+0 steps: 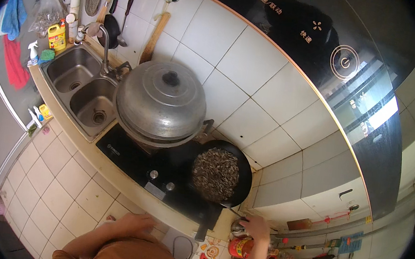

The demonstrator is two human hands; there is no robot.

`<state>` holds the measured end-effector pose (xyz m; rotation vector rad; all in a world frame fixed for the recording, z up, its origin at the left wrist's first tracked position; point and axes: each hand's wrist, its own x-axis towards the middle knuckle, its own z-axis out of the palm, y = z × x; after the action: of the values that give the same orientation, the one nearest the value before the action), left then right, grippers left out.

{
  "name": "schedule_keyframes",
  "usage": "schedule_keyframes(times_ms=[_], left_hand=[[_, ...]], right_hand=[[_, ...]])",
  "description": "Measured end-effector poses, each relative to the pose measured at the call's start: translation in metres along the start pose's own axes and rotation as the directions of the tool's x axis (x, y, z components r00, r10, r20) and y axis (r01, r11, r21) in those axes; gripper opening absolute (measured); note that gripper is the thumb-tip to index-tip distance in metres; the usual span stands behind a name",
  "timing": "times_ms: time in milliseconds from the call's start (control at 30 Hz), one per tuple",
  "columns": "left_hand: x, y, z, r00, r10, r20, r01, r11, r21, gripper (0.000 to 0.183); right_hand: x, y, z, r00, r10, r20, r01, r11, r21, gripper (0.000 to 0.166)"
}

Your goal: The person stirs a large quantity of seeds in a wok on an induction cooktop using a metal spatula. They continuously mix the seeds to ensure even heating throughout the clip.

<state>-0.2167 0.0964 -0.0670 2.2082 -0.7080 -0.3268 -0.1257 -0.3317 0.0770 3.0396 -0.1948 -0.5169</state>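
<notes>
A black wok sits on the right side of the black glass gas hob. In it lies a heap of dark, striped seeds that look like sunflower seeds. A thin metal utensil shaft runs over the wok's near rim towards my right hand. That hand is at the counter's right end, over a shiny metal container; its fingertips are partly hidden, so its grip is unclear. My left hand hangs blurred before my body, off the counter edge, with nothing visible in it.
A large lidded aluminium pot covers the hob's left side. Beyond it is a double steel sink with a tap. The wok's handle juts past the counter edge. A red-labelled jar stands below my right hand. The range hood overhangs.
</notes>
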Motion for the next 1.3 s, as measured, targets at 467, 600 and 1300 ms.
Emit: schedule_keyframes(times_ms=[467, 600, 1300], left_hand=[[-0.007, 0.002, 0.0, 1.0, -0.021, -0.006, 0.021, 0.999, -0.048, 0.043], [-0.011, 0.004, 0.003, 0.995, -0.098, 0.034, 0.099, 0.994, -0.037, 0.044], [0.005, -0.009, 0.028, 0.999, 0.04, -0.036, -0.042, 0.998, -0.041, 0.05]], right_hand=[[0.11, -0.019, 0.072, 0.973, 0.227, -0.047, -0.152, 0.779, 0.608, 0.044], [0.126, -0.016, 0.061, 0.957, 0.285, -0.056, -0.204, 0.795, 0.571, 0.046], [0.036, 0.043, -0.016, 0.987, 0.16, -0.031, -0.163, 0.959, -0.232, 0.043]])
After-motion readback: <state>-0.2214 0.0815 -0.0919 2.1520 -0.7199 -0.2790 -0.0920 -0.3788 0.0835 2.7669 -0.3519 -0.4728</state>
